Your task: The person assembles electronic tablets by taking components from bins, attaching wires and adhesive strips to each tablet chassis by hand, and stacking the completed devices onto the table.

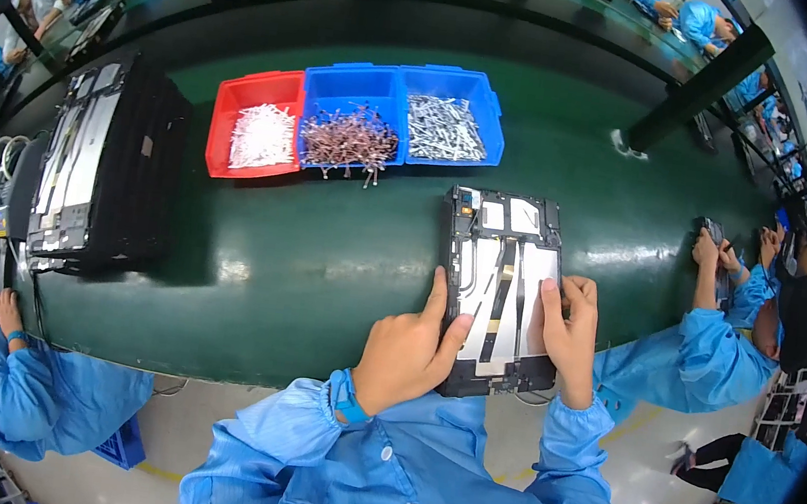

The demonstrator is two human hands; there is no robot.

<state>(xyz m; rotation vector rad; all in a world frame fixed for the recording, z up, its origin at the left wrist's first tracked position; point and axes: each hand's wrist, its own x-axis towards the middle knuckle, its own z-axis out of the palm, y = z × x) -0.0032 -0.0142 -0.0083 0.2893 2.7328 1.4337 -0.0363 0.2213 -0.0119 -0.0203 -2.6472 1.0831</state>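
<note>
The device (508, 305), its inside bare with pale panels and dark strips, lies between the person's two hands at the near edge of the desk (309, 281). Whether it rests on the desk or is raised slightly cannot be told. The left hand (401, 357) holds its near left part: the thumb (454, 341) presses on the face, and the index finger (436, 294) runs up along the left edge. The right hand (570, 338) holds the opposite edge, its thumb (552, 309) on the face and its other fingers (582, 292) bent at the right side. So the fingers of both hands are closed about the device, not about each other.

Beyond it, to the left, three bins stand side by side: a red bin (260, 88) with white pieces (262, 139), a middle blue bin (348, 86) with brown pieces (349, 140), and a right blue bin (449, 82) with silver pieces (444, 129). Farther left stands a stack (107, 165) of similar devices
</note>
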